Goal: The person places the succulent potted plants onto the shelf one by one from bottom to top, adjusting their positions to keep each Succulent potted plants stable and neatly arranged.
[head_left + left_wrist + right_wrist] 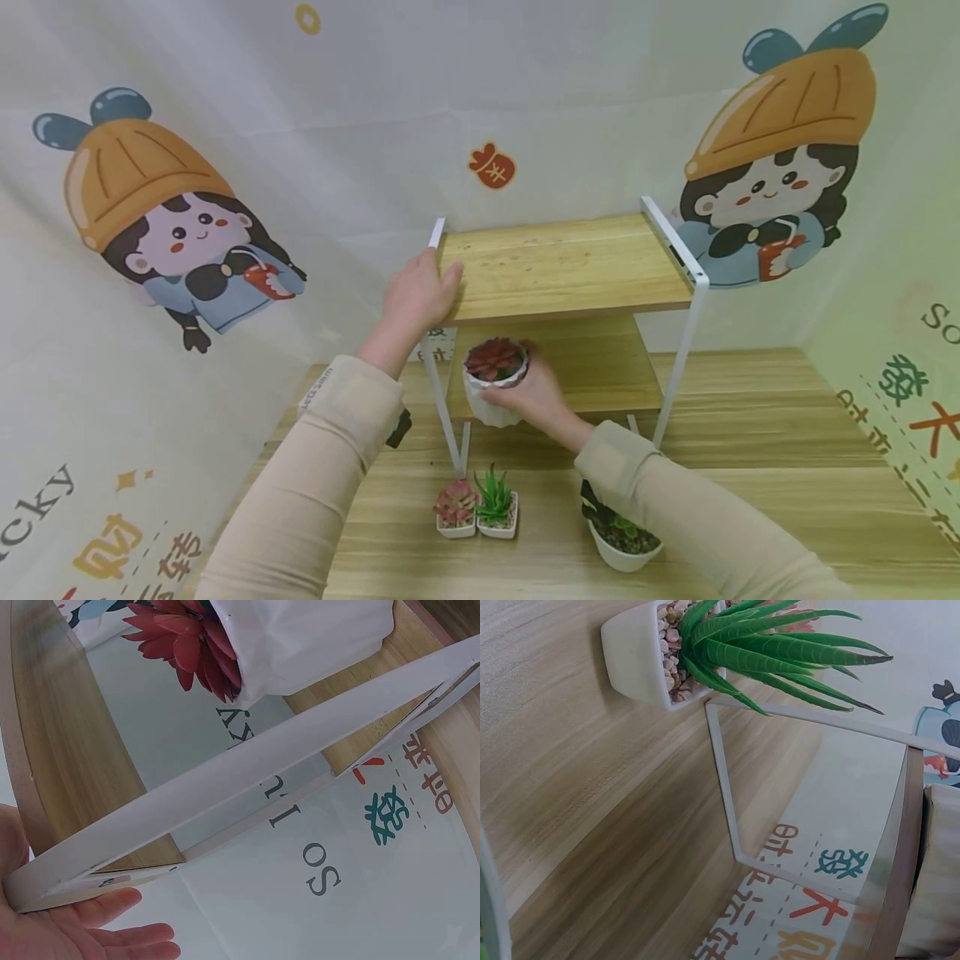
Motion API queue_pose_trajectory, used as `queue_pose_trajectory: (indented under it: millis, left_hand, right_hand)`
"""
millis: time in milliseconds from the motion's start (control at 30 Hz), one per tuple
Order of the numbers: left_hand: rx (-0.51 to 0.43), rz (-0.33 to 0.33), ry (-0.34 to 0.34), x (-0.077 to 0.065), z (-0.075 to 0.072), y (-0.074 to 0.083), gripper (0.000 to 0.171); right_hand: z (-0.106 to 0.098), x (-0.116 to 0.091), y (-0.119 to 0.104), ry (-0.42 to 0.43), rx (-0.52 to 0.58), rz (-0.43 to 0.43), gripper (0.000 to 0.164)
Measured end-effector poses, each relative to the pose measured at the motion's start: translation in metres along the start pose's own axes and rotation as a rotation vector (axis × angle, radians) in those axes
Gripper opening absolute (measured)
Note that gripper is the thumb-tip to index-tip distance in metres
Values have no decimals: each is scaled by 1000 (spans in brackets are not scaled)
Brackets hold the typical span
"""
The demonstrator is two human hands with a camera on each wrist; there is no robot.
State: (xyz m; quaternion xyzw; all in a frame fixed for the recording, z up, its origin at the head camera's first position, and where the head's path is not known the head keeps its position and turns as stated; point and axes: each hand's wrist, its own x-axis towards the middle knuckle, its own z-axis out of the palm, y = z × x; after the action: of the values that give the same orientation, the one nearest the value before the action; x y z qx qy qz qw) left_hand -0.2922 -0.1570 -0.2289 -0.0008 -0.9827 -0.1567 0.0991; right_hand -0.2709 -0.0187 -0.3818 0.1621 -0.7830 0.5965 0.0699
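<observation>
A two-tier wooden shelf (562, 262) with a white metal frame stands on the table. My left hand (422, 292) grips the frame at its upper left corner, the thumb on one side and the fingers on the other. Between the two boards, my right hand (542, 396) holds a ribbed white pot with a dark red succulent (495, 358). The pot is at the left front of the lower board (600, 367); whether it bears on the board I cannot tell. In the left wrist view the red succulent (180, 637) shows beyond the frame. The right hand is out of its own wrist view.
Before the shelf's left leg stand a small pink succulent (456, 504) and a spiky green succulent (497, 504) in white pots. A white bowl planter (626, 546) sits under the right forearm, partly hidden. A printed cloth (562, 83) hangs behind the shelf and at the sides.
</observation>
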Motion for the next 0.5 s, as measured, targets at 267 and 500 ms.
queue_pose_trajectory:
  millis: [267,500]
  left_hand:
    - [-11,-18,-25,-1,-1,0,60]
    - [-10,-14,-6,0,0,0,58]
  right_hand:
    - [3,4,-4,-25,27,5,74]
    - [10,-6,-13,94,42,2,68]
